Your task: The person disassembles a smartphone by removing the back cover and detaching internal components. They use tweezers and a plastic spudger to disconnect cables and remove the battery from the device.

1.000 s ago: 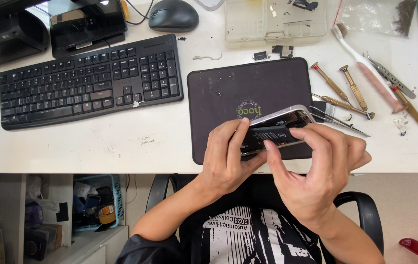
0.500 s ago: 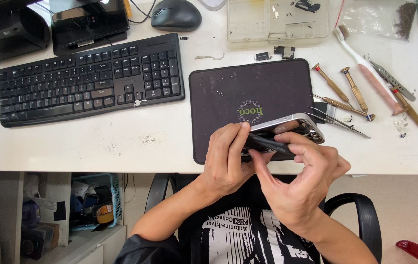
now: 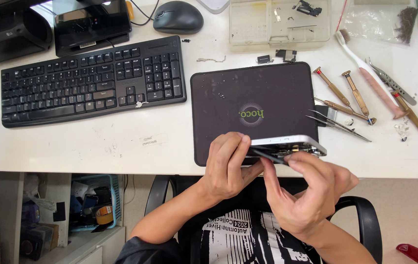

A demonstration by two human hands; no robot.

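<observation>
Keyboard (image 3: 91,83) out on the far left of the dark work mat (image 3: 253,98), black, lying slightly askew on the white desk (image 3: 121,142), with a black mouse (image 3: 178,16) up behind it. Coming across to the mat's near edge, and here's the action: the left hand (image 3: 226,166) comes up from below, wrist bent, fingers curled over the left end of an opened phone (image 3: 289,145), thumb tucked underneath. That's a firm clasp on the phone, holding it edge-on, with its silver side turned toward the camera and just above the mat's front-right corner.

Right beside it, the right hand (image 3: 306,188) rises from below the mat, palm turned inward, fingers bunched in a pinch. It's clamped on a thin dark tool (image 3: 267,155) that lies slanted along the phone's lower edge, its tip pointing left toward the left hand's thumb. Whether the tip is actually inside the phone's seam, I can't tell from here. The two hands are practically touching under the phone.

Moving on past the mat's right edge: tweezers (image 3: 338,124) lying just off the corner, then a row of small brass-handled screwdrivers (image 3: 355,93) fanned out, and a white toothbrush (image 3: 365,66) laid diagonally among them. Behind the mat, at the top, a clear plastic parts tray (image 3: 280,22) with a few small bits inside.
</observation>
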